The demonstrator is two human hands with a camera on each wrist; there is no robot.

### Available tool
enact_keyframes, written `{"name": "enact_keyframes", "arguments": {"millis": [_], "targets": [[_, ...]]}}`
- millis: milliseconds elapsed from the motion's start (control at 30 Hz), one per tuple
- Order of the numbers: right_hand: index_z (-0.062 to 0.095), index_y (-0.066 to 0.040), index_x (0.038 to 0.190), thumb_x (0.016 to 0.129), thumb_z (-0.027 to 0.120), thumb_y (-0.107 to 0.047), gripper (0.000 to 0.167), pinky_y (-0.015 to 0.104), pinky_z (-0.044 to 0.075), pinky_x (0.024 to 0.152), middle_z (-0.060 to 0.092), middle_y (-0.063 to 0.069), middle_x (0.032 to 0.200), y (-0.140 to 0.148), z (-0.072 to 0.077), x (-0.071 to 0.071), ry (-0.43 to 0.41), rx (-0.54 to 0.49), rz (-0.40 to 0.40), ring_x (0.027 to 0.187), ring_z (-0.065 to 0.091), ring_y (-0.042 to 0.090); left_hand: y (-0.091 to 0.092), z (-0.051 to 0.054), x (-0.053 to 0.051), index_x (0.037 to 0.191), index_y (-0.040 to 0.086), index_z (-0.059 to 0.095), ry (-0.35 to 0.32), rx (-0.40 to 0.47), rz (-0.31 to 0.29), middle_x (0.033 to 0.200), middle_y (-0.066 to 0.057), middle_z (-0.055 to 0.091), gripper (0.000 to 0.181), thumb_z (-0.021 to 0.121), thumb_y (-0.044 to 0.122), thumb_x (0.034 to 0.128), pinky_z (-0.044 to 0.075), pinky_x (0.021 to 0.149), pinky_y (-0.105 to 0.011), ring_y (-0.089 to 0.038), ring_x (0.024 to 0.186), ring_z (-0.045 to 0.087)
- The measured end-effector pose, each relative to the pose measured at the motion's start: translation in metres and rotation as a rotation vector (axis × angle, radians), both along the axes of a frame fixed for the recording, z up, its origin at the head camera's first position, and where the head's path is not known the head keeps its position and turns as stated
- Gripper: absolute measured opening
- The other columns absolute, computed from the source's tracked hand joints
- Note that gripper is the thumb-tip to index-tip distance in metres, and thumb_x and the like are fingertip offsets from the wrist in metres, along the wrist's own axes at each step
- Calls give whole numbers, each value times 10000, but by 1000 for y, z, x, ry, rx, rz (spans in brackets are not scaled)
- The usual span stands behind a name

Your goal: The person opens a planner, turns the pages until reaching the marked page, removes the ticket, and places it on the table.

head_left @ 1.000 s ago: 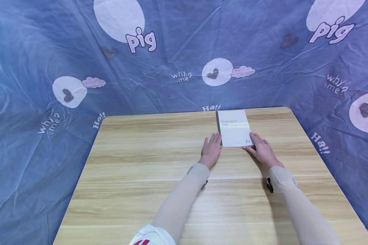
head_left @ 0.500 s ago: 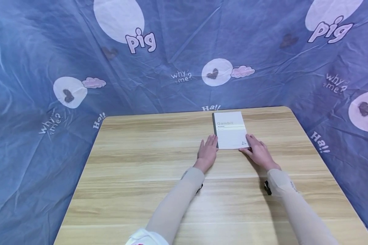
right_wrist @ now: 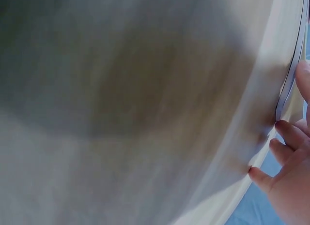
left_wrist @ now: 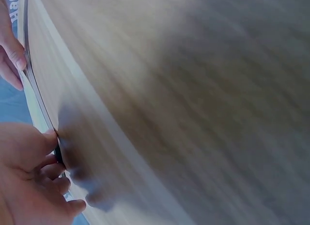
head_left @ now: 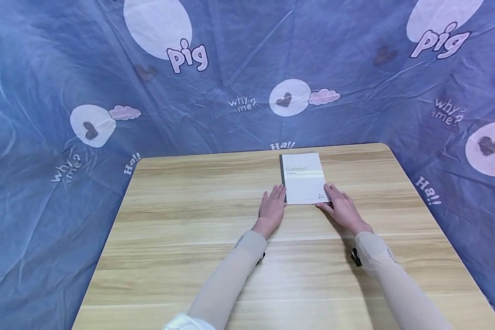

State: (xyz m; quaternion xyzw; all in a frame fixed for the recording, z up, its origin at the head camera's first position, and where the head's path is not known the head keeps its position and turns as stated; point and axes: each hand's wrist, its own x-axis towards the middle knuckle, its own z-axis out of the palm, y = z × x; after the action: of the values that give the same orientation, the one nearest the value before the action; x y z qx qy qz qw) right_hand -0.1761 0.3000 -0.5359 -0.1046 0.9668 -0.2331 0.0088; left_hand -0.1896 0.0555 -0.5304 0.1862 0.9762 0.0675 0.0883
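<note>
A white notebook (head_left: 303, 178) with a dark spine and the printed word "Gambit" lies flat near the back of the wooden table. Along its left edge my left hand (head_left: 271, 206) touches the spine, fingers pointing forward and mostly straight. My right hand (head_left: 343, 210) holds the near right corner, thumb at the front edge and fingers at the right side. In the left wrist view the left hand (left_wrist: 34, 172) meets the end of the thin notebook edge. From the right wrist, the right hand (right_wrist: 290, 162) shows its fingertips at that edge and on the tabletop.
The light wooden table (head_left: 181, 256) has rounded back corners. A blue printed cloth (head_left: 231, 64) hangs behind it and along both sides. The notebook stands a little short of the table's back edge.
The notebook has slid left and slightly toward me, away from the table's back edge. Both hands have moved with it, staying at its two sides.
</note>
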Motion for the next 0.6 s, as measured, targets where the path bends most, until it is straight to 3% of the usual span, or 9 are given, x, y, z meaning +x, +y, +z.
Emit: {"name": "enact_keyframes", "arguments": {"millis": [600], "targets": [[284, 86, 1491, 965, 636, -303, 743, 645, 122, 1131, 313, 304, 1506, -22, 0, 14, -20, -17, 15, 1423, 231, 437, -25, -5, 15, 1571, 118, 193, 22, 11, -7, 1626, -18, 155, 586, 393, 304, 1052, 129, 1193, -454, -185, 1490, 101]]}}
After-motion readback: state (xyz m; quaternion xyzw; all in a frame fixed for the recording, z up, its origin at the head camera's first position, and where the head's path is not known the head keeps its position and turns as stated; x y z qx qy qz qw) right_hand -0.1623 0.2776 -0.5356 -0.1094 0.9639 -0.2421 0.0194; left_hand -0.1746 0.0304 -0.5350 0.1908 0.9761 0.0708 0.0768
